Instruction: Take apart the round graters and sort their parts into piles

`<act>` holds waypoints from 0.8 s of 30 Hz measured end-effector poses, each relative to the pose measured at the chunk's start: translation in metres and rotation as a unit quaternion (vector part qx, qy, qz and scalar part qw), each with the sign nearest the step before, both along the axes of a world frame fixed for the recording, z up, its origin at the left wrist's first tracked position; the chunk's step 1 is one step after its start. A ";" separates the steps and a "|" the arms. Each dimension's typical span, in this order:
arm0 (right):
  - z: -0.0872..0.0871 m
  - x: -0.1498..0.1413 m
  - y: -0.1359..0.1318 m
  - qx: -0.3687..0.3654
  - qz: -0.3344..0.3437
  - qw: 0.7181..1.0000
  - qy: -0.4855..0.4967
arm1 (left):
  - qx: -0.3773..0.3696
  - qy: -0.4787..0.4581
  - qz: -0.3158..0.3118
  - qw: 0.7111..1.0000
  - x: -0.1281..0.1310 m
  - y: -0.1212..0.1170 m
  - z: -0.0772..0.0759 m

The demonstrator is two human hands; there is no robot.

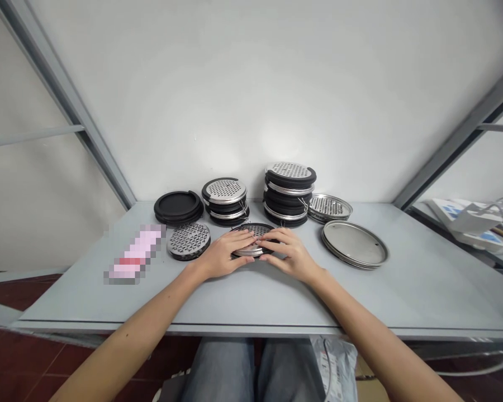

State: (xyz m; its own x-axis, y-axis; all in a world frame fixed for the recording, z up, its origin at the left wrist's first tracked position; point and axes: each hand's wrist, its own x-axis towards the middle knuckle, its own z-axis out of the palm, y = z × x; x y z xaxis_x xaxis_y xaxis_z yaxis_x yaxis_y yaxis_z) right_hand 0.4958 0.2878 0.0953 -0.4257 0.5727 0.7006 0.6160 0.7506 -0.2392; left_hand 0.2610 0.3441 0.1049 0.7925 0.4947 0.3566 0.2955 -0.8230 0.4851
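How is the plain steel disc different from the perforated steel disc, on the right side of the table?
The plain disc has a smooth, solid face, while the perforated disc is covered with small holes. The plain disc lies closer to the person, and the perforated disc lies farther back, near the wall. Both are round, silver-coloured metal and lie on the table.

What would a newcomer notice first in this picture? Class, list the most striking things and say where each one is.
The left hand and right hand meet at the middle of the grey table on a round perforated metal disc. Behind them, near the wall, rises the tallest stack of black-rimmed perforated discs. To the right lie plain steel round plates, and at the left a pixelated pink patch hides something.
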 end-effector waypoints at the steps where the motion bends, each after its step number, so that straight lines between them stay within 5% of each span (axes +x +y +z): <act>1: 0.000 0.000 0.001 -0.003 0.002 1.000 0.002 | -0.002 -0.002 0.001 1.000 0.000 0.000 0.000; 24: 0.012 0.007 0.002 -0.013 0.026 0.999 0.040 | -0.062 -0.085 -0.007 0.994 0.010 -0.004 0.011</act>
